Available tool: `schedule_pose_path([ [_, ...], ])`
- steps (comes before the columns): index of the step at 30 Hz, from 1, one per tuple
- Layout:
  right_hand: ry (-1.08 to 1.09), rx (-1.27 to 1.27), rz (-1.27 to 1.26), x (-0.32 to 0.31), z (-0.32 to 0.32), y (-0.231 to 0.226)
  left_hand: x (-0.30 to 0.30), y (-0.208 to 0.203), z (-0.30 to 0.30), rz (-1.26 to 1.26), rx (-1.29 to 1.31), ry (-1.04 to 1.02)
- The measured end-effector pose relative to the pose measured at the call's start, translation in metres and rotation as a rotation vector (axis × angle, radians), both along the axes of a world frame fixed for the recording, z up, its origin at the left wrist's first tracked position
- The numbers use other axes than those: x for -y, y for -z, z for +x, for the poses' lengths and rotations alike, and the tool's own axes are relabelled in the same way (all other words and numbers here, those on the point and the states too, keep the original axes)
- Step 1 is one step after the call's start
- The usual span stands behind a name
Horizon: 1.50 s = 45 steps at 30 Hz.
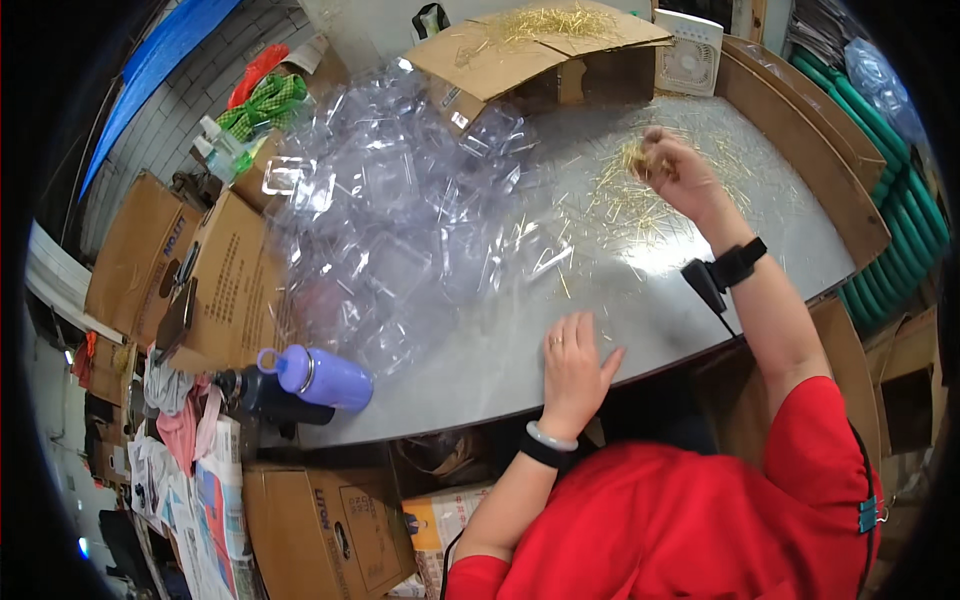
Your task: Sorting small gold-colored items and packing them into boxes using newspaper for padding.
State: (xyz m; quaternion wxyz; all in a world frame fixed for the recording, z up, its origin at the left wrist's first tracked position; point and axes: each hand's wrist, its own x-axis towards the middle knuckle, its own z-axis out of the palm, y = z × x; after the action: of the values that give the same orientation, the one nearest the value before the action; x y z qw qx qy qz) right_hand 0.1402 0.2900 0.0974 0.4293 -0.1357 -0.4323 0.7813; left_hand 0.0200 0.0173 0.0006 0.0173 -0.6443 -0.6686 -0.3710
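My left hand (575, 368) lies flat at the near edge of the grey metal table (500, 370), fingers stretched out and nothing in it. Further off to the right, my right hand (680, 175) is raised with bent fingers closed around a small bunch of thin gold strips (633, 158). Below and around it, many more loose gold strips (620, 205) are scattered over the tabletop. To the left of both hands lies a large heap of clear plastic boxes (385, 190). Their exact shapes blur together in the glare.
At the back stands a cardboard box (480, 60) with gold strips on top, beside a white fan (688, 52). Cardboard walls (810, 150) line the right edge. A purple bottle (335, 380) and a black bottle (270, 395) lie at the left front corner, near large cartons (235, 280).
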Motion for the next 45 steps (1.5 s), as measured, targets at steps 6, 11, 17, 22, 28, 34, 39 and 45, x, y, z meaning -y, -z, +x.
schedule_pose_path([
  [6,-0.246,0.493,0.258,0.097,0.006,0.014,0.0,0.006,0.004,0.023,0.012,-0.103],
  [11,-0.371,0.788,0.87,0.126,0.007,0.011,-0.001,0.006,0.003,0.007,0.03,-0.094],
  [17,-0.234,0.797,1.308,0.122,0.018,0.017,-0.002,0.005,0.001,-0.005,0.0,-0.057],
  [22,-0.128,0.843,1.066,0.129,0.03,0.033,-0.004,0.003,0.002,-0.028,-0.005,-0.056],
  [28,0.13,1.137,1.141,0.147,0.062,0.049,-0.004,0.003,-0.001,-0.056,0.026,0.023],
  [34,0.17,1.1,1.123,0.157,0.074,0.062,-0.004,-0.001,-0.009,-0.102,0.076,0.138],
  [39,0.243,0.904,1.265,0.161,0.047,0.077,-0.007,0.0,-0.014,-0.12,0.172,0.16],
  [45,0.428,0.787,1.104,0.16,0.051,0.072,0.003,-0.006,-0.015,-0.163,0.104,0.083],
])
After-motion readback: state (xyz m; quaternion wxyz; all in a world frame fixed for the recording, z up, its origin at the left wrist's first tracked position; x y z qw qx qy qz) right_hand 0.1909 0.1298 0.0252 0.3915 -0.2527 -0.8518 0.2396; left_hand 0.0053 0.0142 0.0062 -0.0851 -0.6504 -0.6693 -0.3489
